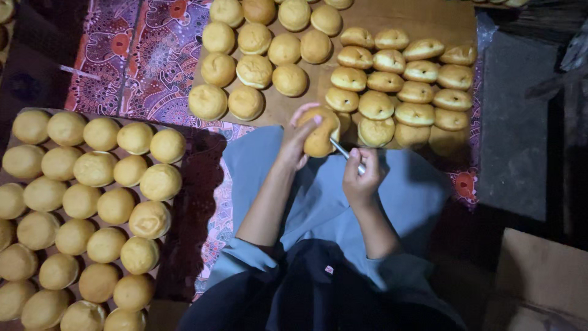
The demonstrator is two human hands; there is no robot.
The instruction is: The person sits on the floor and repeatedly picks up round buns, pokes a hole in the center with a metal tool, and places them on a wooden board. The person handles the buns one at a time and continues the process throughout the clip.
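So far left there's a tray packed with round golden buns, all whole, sitting apart from the rest so they don't get mixed up I guess. Middle of the shot, the left hand is wrapped around one bun, holding it up over the lap so it stays steady. The right hand is closed on a thin metal tool with its tip poked into that bun's side. Further right, a brown board holds buns in rows, many showing a split with pale filling
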